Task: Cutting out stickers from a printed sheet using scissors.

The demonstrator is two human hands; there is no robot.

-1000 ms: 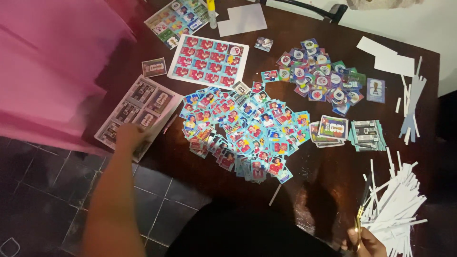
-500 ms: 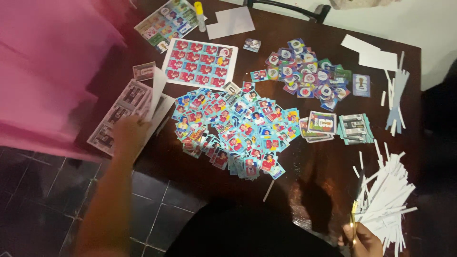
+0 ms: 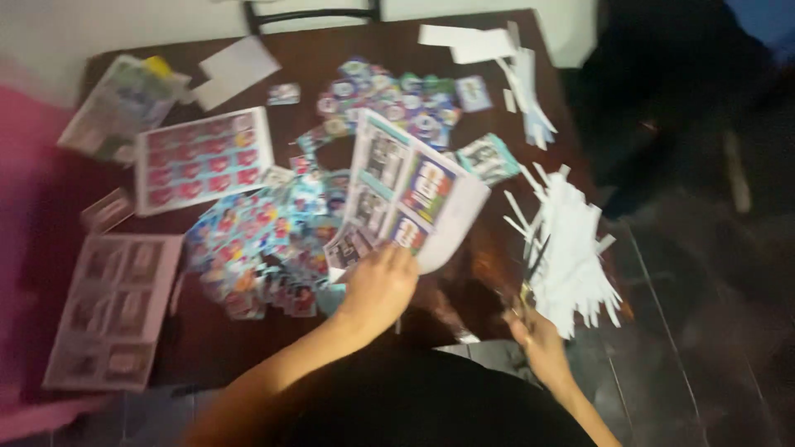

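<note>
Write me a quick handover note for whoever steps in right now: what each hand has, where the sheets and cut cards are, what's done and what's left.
Left hand: holding a printed card sheet by its lower edge, lifted above the pile of cut cards.
Right hand: gripping scissors beside the heap of white paper strips.
Done: many cards already cut, in the pile and in a second group farther back.
Left: the held sheet, the red sheet and the pale sheet at the table's left edge look uncut.

- A red sticker sheet [image 3: 203,159] lies flat on the dark wooden table [image 3: 331,51].
- Round badges [image 3: 389,98] cluster near the far edge.
- A grey card sheet [image 3: 112,308] sits at the left.
</note>
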